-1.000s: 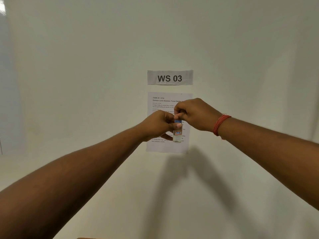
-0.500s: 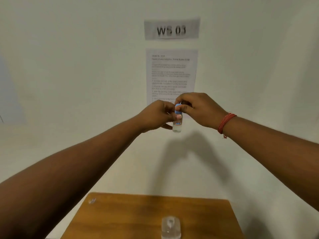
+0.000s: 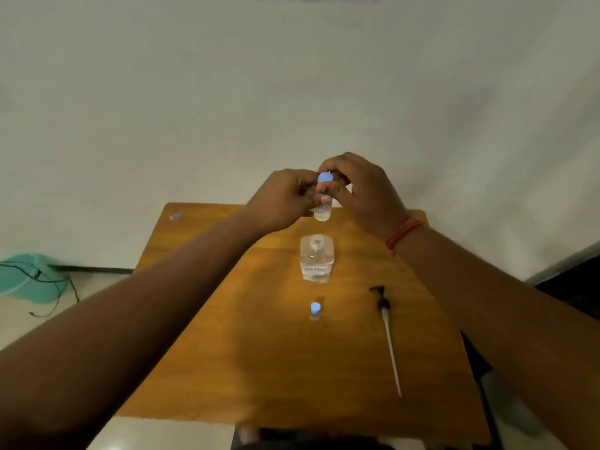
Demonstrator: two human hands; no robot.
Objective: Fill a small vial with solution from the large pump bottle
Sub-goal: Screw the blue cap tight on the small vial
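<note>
The orange-brown wooden table is showing a smooth, semi-gloss finish. The large clear plastic bottle is appearing glossy and transparent. The small clear vial is carrying a matt blue plastic cap. The black plastic pump head is looking matt.

Bench before wall. Bottle upright at bench centre-rear. Second vial upright just nearer than bottle, apart from it. Pump lying flat right of both, tube pointing toward viewer. Vial held above bench's far edge, behind bottle, between left hand and right hand. Basin on floor, far left.
</note>
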